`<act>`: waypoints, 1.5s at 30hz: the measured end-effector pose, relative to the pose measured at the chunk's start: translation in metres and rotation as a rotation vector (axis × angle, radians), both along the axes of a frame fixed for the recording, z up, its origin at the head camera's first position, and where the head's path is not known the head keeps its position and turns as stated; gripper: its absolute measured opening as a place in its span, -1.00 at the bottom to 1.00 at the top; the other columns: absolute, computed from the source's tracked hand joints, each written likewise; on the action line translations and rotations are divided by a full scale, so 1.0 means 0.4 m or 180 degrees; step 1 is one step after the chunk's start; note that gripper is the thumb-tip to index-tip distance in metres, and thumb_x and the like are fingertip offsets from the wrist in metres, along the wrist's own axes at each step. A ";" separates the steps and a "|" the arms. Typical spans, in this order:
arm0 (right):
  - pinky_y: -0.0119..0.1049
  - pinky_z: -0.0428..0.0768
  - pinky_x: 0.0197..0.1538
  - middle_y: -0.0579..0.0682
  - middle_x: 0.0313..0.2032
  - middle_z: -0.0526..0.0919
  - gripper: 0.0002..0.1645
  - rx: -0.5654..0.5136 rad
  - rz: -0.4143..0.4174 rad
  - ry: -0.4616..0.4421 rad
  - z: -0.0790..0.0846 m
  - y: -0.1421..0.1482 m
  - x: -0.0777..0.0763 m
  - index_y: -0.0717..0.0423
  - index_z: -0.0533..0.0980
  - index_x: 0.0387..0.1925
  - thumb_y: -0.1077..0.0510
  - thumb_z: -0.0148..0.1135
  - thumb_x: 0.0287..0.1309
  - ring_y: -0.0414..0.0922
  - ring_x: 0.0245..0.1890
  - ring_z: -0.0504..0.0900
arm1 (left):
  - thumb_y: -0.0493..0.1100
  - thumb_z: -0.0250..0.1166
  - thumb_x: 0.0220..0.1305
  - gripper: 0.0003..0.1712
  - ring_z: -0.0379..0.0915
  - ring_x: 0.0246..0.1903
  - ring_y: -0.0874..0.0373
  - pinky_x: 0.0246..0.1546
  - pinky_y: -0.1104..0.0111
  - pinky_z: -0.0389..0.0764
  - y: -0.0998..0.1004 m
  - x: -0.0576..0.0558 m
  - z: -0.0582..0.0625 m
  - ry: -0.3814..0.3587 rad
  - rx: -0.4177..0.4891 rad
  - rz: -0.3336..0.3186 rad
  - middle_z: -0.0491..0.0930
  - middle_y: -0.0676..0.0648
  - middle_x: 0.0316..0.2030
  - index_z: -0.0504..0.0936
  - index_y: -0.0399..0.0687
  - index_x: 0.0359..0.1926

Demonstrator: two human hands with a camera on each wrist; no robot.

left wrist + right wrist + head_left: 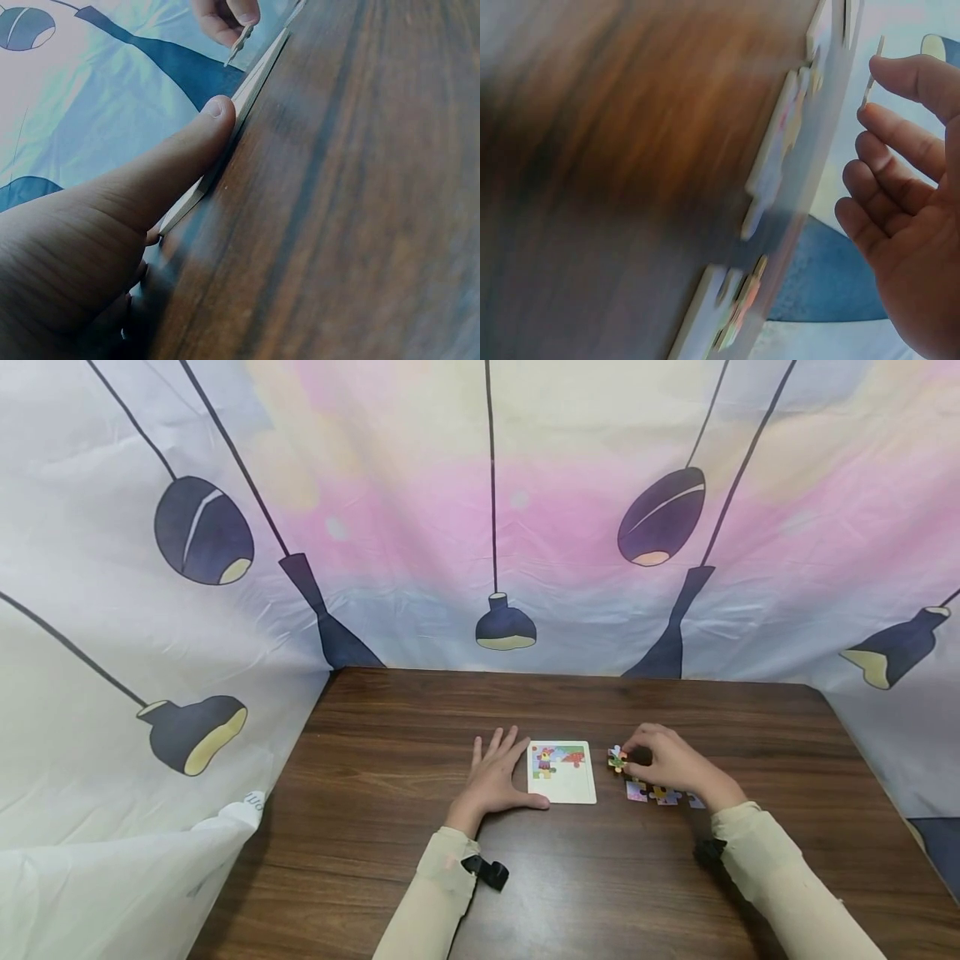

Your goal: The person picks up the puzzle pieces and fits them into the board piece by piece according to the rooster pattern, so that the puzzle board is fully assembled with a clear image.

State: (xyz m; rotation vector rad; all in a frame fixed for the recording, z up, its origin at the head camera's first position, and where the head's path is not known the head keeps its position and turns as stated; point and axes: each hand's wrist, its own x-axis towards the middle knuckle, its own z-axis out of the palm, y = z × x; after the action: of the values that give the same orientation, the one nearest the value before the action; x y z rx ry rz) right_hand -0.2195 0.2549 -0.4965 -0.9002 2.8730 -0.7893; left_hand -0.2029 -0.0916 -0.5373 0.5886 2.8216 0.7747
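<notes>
A square white puzzle board (pixel 573 787) lies on the table, with several colourful pieces fitted along its top and left side. My left hand (pixel 493 783) rests at the board's left side, fingers spread and thumb along its near edge. In the left wrist view the thumb (pixel 202 135) presses against the thin side of the board. My right hand (pixel 671 767) pinches a small jigsaw piece (pixel 617 760) between thumb and fingertips, just right of the board. Seen edge-on in the right wrist view, that jigsaw piece (pixel 868 91) is held above the table while the other fingers curl loosely.
Several loose jigsaw pieces (pixel 636 792) lie under and in front of the right hand. The dark wooden table (pixel 360 827) meets a printed cloth backdrop (pixel 420 568) behind and at both sides. Black straps (pixel 491 872) sit at the wrists.
</notes>
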 end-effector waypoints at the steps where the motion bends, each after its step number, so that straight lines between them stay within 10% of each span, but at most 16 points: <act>1: 0.06 0.68 -0.08 -0.04 -0.18 0.66 -0.80 0.0000 0.0017 -0.0018 0.002 -0.005 -0.001 0.14 0.75 -0.12 0.20 0.48 0.22 0.01 -0.14 0.66 | 0.51 0.59 -0.08 0.42 -0.38 0.68 -0.04 0.59 -0.14 -0.48 0.000 0.000 0.000 -0.0001 0.0002 0.0001 -0.10 -0.06 0.69 0.15 0.11 0.68; 45: -0.06 0.64 -0.03 -0.12 -0.18 0.62 -0.78 0.0116 0.0404 -0.0264 -0.003 -0.215 -0.017 0.09 0.77 -0.09 0.16 0.48 0.23 -0.12 -0.15 0.57 | 0.51 0.57 -0.05 0.40 -0.36 0.67 -0.07 0.59 -0.15 -0.47 0.002 0.003 0.007 -0.0028 0.0015 0.0019 -0.07 -0.09 0.68 0.15 0.10 0.68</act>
State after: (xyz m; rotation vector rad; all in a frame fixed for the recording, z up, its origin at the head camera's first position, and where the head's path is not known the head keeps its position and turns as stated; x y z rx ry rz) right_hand -0.2264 0.1689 -0.4977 -1.0088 2.7188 -0.7413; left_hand -0.2017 -0.0907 -0.5346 0.5765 2.8157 0.7834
